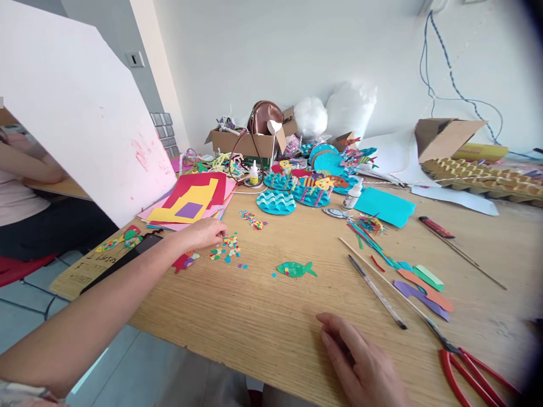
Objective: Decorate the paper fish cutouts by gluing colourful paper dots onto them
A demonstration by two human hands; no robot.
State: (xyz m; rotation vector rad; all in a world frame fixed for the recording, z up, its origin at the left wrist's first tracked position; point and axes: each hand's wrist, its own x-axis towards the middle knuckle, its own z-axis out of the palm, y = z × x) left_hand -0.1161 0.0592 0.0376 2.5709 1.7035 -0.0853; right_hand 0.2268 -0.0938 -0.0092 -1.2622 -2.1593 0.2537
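Observation:
My left hand (204, 233) reaches across the wooden table (271, 316) and pinches at a small pile of coloured paper bits (227, 249); what sits in the fingertips is too small to see. My right hand (360, 362) lies flat on the table near the front edge, fingers together and stretched out, holding nothing. A green paper fish (295, 269) lies between the two hands. A second little heap of paper bits (253, 219) sits further back.
Red scissors (470, 370), a pencil (376, 291) and thin wooden sticks (384, 280) lie to the right, beside paper scraps (424, 285). Coloured paper sheets (193, 203), blue paper craft pieces (297, 189), glue bottles (352, 195), cardboard boxes (445, 135) crowd the back. Another person (25, 192) sits left behind a white board (80, 118).

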